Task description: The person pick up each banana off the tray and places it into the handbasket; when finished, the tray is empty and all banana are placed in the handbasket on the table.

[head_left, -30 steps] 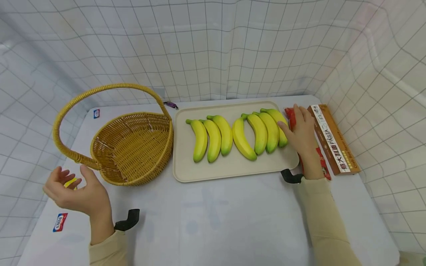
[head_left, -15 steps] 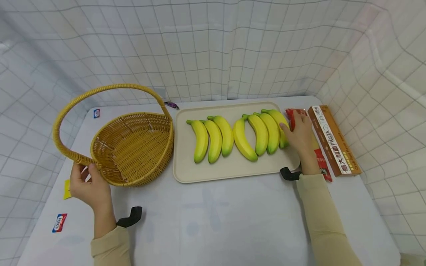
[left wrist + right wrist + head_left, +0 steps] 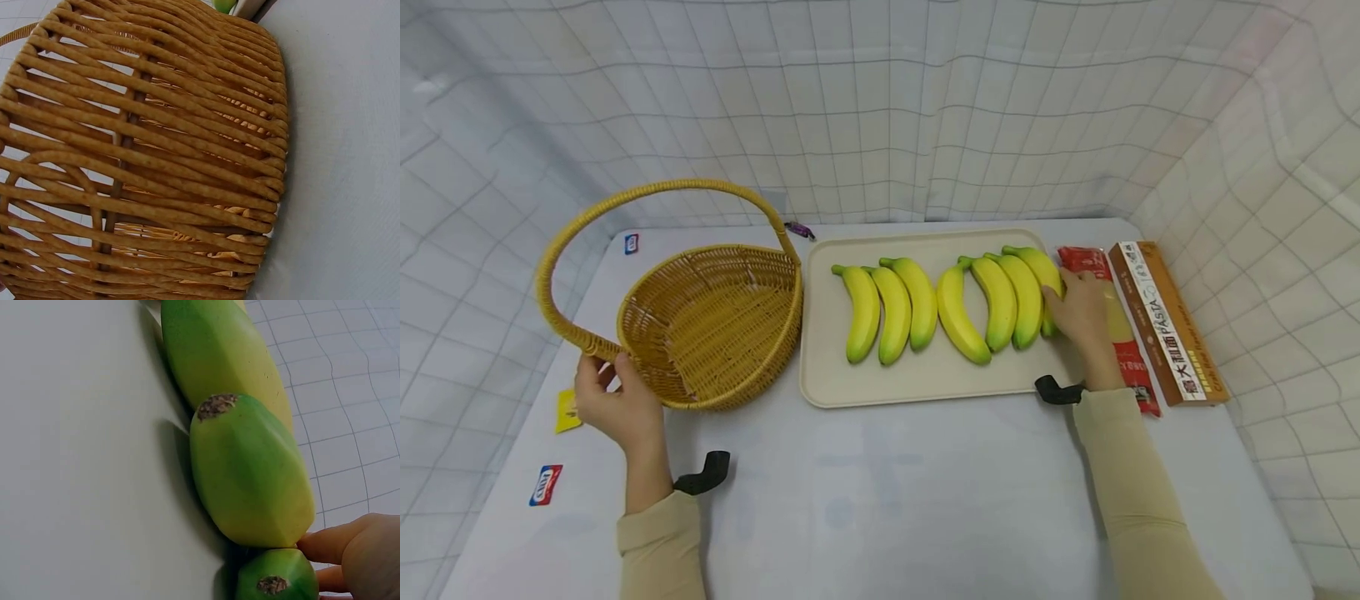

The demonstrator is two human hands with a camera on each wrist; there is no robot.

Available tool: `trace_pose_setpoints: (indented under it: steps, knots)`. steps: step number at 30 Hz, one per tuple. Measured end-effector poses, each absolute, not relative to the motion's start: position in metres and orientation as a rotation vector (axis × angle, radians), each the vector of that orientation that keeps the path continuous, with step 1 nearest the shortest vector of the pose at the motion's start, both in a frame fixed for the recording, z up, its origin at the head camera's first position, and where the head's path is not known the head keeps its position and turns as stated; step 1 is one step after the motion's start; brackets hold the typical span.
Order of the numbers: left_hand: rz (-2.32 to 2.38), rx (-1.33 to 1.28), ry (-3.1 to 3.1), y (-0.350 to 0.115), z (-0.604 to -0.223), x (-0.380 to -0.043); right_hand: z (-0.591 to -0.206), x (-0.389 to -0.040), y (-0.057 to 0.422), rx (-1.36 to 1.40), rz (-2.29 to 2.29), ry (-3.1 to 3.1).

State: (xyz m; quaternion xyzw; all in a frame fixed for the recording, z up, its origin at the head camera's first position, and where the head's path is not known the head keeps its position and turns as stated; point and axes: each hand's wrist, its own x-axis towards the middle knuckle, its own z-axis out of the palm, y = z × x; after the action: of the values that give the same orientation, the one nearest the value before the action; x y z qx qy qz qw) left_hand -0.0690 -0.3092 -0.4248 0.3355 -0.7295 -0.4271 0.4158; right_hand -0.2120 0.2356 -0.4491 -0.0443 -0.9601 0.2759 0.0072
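Shifted since a second ago: my left hand [image 3: 621, 408], then loose beside the basket [image 3: 781, 360], is now at the near foot of its handle [image 3: 692, 184], and my right hand [image 3: 1084, 315], then spread over the red packet [image 3: 1122, 329], is down on a banana [image 3: 1042, 267]. Nearest me on the bench [image 3: 820, 508] lies a red-and-blue wrapper [image 3: 546, 485], with a yellow packet [image 3: 567, 411] beyond it, just beside my left hand.

That hand pinches the handle where it meets the rim. I have the basket at one side only, so a tug could tip or skid it. Its woven wall fills most of the left wrist view.

Right of the basket, near it, is the tray [image 3: 925, 385], bearing seven bananas. My right hand grasps the rightmost; in the right wrist view a digit reaches the seam between it and its neighbour [image 3: 1026, 296]. Those two touch, so lifting carelessly might drag or roll the neighbour, and the smooth, curved skin could slip from a light pinch. A wide swing outward could nudge the red packet, or even the pasta box [image 3: 1165, 321] past it.

Farther off, a second small wrapper [image 3: 631, 243] and a purple one [image 3: 799, 230] lie near the gridded cloth [image 3: 850, 108].
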Motion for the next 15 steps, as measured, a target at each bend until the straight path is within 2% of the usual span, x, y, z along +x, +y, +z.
trace_pose_setpoints:
  steps: [15]
  knots:
    - [-1.081, 0.76, -1.813, -0.3078, -0.4226, -0.0669, -0.4412, -0.2151, 0.2296, -0.196, 0.789, -2.967]
